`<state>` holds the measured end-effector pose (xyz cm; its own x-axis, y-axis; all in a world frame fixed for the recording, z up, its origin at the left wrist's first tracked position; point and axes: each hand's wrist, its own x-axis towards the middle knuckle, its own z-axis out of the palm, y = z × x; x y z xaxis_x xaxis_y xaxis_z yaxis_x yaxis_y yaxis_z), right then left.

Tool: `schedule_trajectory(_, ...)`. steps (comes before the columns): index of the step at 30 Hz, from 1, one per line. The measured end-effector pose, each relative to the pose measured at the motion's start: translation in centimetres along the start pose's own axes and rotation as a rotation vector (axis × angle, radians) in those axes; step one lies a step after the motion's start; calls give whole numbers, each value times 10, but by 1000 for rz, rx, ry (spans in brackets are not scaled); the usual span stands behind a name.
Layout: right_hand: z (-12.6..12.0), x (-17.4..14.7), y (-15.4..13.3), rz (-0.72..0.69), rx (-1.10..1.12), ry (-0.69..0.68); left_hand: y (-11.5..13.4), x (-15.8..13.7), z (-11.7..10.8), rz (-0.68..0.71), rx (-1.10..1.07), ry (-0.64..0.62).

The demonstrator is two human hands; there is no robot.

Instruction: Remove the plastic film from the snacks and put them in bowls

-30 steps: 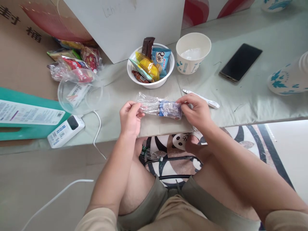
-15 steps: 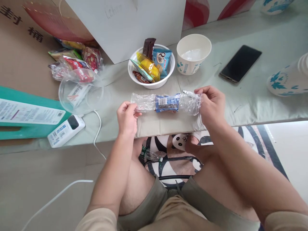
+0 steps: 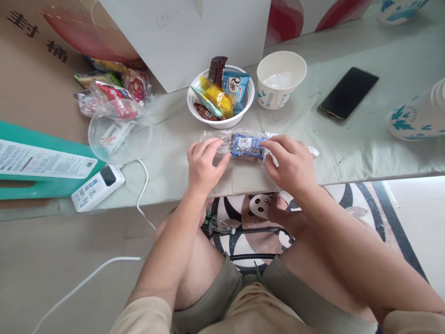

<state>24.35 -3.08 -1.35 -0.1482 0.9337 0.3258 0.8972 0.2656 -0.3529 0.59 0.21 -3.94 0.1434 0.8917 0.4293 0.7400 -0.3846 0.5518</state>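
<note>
A small blue snack packet (image 3: pixel 246 146) with a pale label lies flat on the cloth-covered table, wrapped in clear plastic film (image 3: pixel 224 135). My left hand (image 3: pixel 206 167) rests at the film's left part, its thumb and fingers apart. Against the packet's right end are the fingertips of my right hand (image 3: pixel 292 162), also spread, the thumb lower than the index finger. A small white piece (image 3: pixel 314 151) pokes out to the right of that hand; I cannot tell what it is. Just behind the packet stands a white bowl (image 3: pixel 191 104) holding several wrapped snacks (image 3: pixel 220 99).
Behind are a paper cup (image 3: pixel 278 99) and a white box (image 3: pixel 208 37). A phone (image 3: pixel 348 93) and stacked paper cups (image 3: pixel 419 111) are on the right. A clear plastic container (image 3: pixel 95 139), snack bags (image 3: pixel 116 93) and a white power bank-like device (image 3: pixel 98 188) with a cable occupy the left.
Both hands have moved inward from the ends of the film toward the blue packet, and their grip has loosened. The film, stretched out before, now lies crumpled on the table.
</note>
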Motion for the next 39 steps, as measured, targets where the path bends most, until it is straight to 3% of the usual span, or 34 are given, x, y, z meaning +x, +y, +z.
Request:
schedule_trajectory(4, -2, -3, 1, 92, -91, -80, 10, -3, -2, -124, 93, -129)
schedule_trajectory(9, -4, -6, 4, 109, -125, -11, 12, -2, -10, -39, 72, -148)
schedule_trajectory(17, 4, -3, 19, 111, -13, -2, 6, -3, -20, 115, -181, 27)
schedule_trajectory(22, -5, 1, 16, 106, 72, 164, -7, -3, -27, -14, -251, 222)
schedule_trajectory(24, -9, 0, 13, 106, 74, 197, -11, -4, -28, -33, -258, 182)
schedule_trajectory(28, -11, -3, 9, 87, 128, 120, -9, -7, -25, -106, -148, -154)
schedule_trajectory(30, -11, -3, 12, 116, 143, 109, -6, -8, -22, -134, -102, -232)
schedule_trajectory(33, -8, -3, 18, 166, 115, 72, -3, -6, -19, -134, -142, -206)
schedule_trajectory(36, -3, -3, 22, 126, 76, 38, -2, -3, -20, -116, -209, -118)
schedule_trajectory(39, 0, -3, 24, 80, 64, 122, -3, -2, -21, -61, -243, -38)
